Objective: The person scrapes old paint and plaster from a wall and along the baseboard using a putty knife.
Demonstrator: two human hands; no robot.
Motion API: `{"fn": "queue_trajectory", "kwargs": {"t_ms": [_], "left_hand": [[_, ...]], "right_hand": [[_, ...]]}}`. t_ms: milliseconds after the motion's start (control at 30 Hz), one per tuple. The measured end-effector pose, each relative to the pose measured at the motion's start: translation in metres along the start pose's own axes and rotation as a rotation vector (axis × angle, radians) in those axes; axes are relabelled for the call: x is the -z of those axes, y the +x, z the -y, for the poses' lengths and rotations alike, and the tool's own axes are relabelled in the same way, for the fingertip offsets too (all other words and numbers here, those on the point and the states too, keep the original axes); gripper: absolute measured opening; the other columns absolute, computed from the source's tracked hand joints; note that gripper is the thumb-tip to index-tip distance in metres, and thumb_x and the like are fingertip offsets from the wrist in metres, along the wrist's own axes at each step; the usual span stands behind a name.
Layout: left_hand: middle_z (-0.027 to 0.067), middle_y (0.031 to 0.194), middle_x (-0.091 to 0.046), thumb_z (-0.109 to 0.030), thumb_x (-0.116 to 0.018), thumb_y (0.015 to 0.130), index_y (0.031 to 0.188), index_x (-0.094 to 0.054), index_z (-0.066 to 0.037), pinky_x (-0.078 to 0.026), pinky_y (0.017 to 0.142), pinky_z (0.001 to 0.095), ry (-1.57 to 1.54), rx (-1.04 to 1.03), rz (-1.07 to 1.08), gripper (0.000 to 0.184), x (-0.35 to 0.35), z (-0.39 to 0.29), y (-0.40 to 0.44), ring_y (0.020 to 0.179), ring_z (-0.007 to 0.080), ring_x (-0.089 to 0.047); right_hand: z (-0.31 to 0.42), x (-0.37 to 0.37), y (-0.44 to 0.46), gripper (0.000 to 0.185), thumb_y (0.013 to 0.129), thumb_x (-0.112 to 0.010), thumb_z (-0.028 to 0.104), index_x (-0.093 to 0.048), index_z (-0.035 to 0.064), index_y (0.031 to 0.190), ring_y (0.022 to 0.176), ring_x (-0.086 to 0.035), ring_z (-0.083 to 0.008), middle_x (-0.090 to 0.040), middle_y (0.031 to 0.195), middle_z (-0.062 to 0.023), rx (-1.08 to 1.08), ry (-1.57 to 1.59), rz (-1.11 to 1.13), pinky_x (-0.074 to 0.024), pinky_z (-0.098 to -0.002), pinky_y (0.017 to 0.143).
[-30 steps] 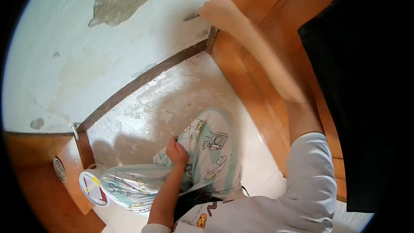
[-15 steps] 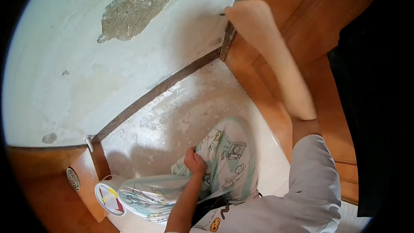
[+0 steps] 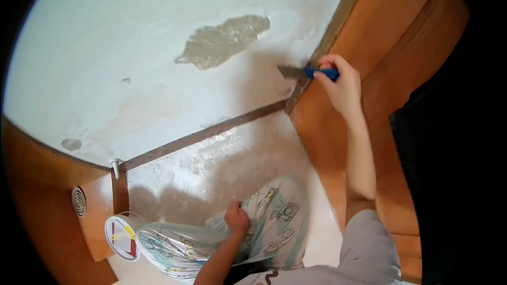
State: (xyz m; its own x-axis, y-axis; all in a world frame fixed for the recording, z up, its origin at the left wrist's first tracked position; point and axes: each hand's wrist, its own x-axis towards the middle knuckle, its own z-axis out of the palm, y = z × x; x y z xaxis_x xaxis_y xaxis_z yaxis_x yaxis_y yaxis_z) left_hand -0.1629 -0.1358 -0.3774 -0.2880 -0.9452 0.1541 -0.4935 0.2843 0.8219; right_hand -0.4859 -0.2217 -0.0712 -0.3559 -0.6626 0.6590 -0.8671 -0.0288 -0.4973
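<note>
My right hand (image 3: 342, 85) grips the blue handle of a putty knife (image 3: 322, 72) at the right. The knife's metal blade (image 3: 290, 71) points left, over the wall's edge beside the wooden door frame. From the frames I cannot tell whether the blade touches the wall. Left of it, a rough grey bare patch (image 3: 224, 42) shows in the white wall (image 3: 142, 37). My left hand (image 3: 236, 217) rests closed against my patterned trousers (image 3: 280, 211). Its inner side is hidden, so anything held there cannot be made out.
A brown baseboard (image 3: 211, 133) runs along the wall's foot. Pale flakes lie on the floor (image 3: 211, 161). A white bucket (image 3: 122, 237) stands by my knee, near a white pipe (image 3: 115, 168) and a round vent (image 3: 78, 201). Orange-brown wood panels (image 3: 401, 53) rise at the right.
My right hand has turned, bringing the putty knife into clear view. The camera view has shifted, so the bare patch appears lower and farther right. My left hand stays on my trousers.
</note>
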Motion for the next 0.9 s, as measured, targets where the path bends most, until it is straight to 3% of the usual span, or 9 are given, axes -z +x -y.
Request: {"fn": "queue_trajectory", "kwargs": {"t_ms": [67, 133, 167, 267, 300, 400, 500, 633, 900], "left_hand": [[0.0178, 0.078, -0.058, -0.009, -0.043, 0.07, 0.084, -0.06, -0.001, -0.044, 0.065, 0.043, 0.009, 0.021, -0.008, 0.023, -0.001, 0.002, -0.002, 0.072, 0.037, -0.055], [0.017, 0.078, -0.059, -0.01, -0.044, 0.07, 0.084, -0.06, -0.002, -0.044, 0.065, 0.0434, 0.017, 0.037, -0.008, 0.022, -0.001, 0.004, -0.002, 0.073, 0.0366, -0.056], [0.0165, 0.078, -0.059, -0.01, -0.045, 0.071, 0.084, -0.06, -0.002, -0.044, 0.065, 0.0436, 0.02, 0.042, -0.002, 0.022, -0.001, 0.005, -0.003, 0.073, 0.0363, -0.056], [0.0165, 0.08, -0.059, -0.013, -0.046, 0.073, 0.085, -0.06, -0.003, -0.044, 0.066, 0.0436, 0.011, 0.09, 0.029, 0.02, 0.005, 0.0, -0.002, 0.074, 0.0353, -0.056], [0.0167, 0.08, -0.059, -0.014, -0.047, 0.074, 0.085, -0.06, -0.003, -0.044, 0.066, 0.0435, 0.005, 0.113, 0.041, 0.02, 0.008, -0.002, -0.002, 0.075, 0.035, -0.057], [0.0173, 0.083, -0.059, -0.017, -0.048, 0.078, 0.086, -0.059, -0.002, -0.044, 0.068, 0.0433, -0.088, 0.17, 0.073, 0.02, 0.008, 0.004, -0.008, 0.077, 0.0327, -0.056], [0.0173, 0.087, -0.057, -0.019, -0.048, 0.081, 0.088, -0.057, -0.001, -0.044, 0.07, 0.0424, 0.19, -0.053, 0.274, 0.021, -0.02, 0.059, -0.03, 0.08, 0.0304, -0.055], [0.0164, 0.089, -0.056, -0.02, -0.048, 0.082, 0.092, -0.056, -0.001, -0.043, 0.073, 0.0418, 0.223, -0.159, 0.239, 0.022, -0.003, 0.057, -0.033, 0.081, 0.0292, -0.054], [0.0148, 0.091, -0.055, -0.02, -0.047, 0.084, 0.1, -0.054, 0.0, -0.042, 0.078, 0.0405, 0.21, -0.219, 0.172, 0.027, -0.006, 0.044, -0.038, 0.085, 0.0268, -0.053]], "right_hand": [[0.013, -0.001, -0.006, 0.021, 0.072, -0.067, 0.0, -0.057, 0.0013, 0.091, 0.06, -0.047, -0.0083, -0.055, 0.072, -0.0004, -0.233, 0.332, -0.14, -0.0393, -0.021, 0.055], [0.027, 0.003, -0.005, 0.024, 0.073, -0.069, 0.0, -0.057, -0.0012, 0.094, 0.064, -0.04, -0.0012, -0.053, 0.076, 0.0032, -0.25, 0.514, -0.204, -0.0345, -0.0151, 0.054], [0.038, 0.006, -0.004, 0.021, 0.078, -0.065, 0.0, -0.054, -0.0016, 0.096, 0.065, -0.046, -0.0044, -0.055, 0.08, -0.0002, -0.212, 0.361, -0.216, -0.0389, -0.0175, 0.06], [0.072, -0.002, 0.009, 0.02, 0.084, -0.057, 0.001, -0.048, -0.0001, 0.101, 0.072, -0.05, -0.0073, -0.056, 0.083, -0.003, -0.079, 0.615, -0.317, -0.0413, -0.0207, 0.07], [0.082, -0.003, 0.015, 0.018, 0.089, -0.048, 0.003, -0.043, 0.0017, 0.106, 0.079, -0.052, -0.011, -0.055, 0.085, -0.0057, -0.012, 0.672, -0.276, -0.0421, -0.0255, 0.078], [0.117, -0.018, 0.036, 0.017, 0.091, -0.045, 0.007, -0.041, 0.0022, 0.107, 0.078, -0.052, -0.0124, -0.053, 0.086, -0.0069, 0.045, 1.013, -0.221, -0.0437, -0.0278, 0.077], [0.17, -0.03, 0.061, 0.015, 0.093, -0.045, 0.02, -0.044, 0.0047, 0.091, 0.063, -0.045, -0.0113, -0.047, 0.072, -0.0042, -0.022, 1.18, -0.188, -0.0421, -0.027, 0.062], [0.251, -0.039, 0.088, 0.033, 0.091, -0.048, 0.032, -0.041, 0.007, 0.07, 0.049, -0.038, -0.0103, -0.041, 0.055, -0.0014, -0.068, 1.248, -0.29, -0.0369, -0.0263, 0.05], [0.352, -0.059, 0.093, 0.037, 0.091, -0.044, 0.029, -0.038, 0.0035, 0.064, 0.039, -0.038, -0.0112, -0.042, 0.049, -0.0059, 0.564, 1.107, -0.49, -0.0406, -0.0268, 0.039]]}}
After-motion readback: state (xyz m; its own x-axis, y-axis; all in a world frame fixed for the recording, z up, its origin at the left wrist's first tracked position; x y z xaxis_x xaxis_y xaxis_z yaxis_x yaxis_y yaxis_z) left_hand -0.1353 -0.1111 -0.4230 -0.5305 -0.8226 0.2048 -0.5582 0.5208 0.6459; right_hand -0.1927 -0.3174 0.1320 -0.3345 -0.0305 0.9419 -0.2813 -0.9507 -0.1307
